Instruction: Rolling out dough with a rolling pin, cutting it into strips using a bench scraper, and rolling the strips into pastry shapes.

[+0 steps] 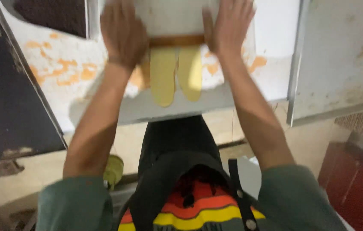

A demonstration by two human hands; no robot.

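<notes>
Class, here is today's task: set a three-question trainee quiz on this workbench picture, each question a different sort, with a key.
1. True or false: both hands press flat on the white board.
2. What colour is the pair of insoles below the board? A yellow, B blue, C black.
3. Fill in: a thin ___ strip runs between the hands.

Key: 1 true, left hand and right hand; 2 A; 3 brown.
</notes>
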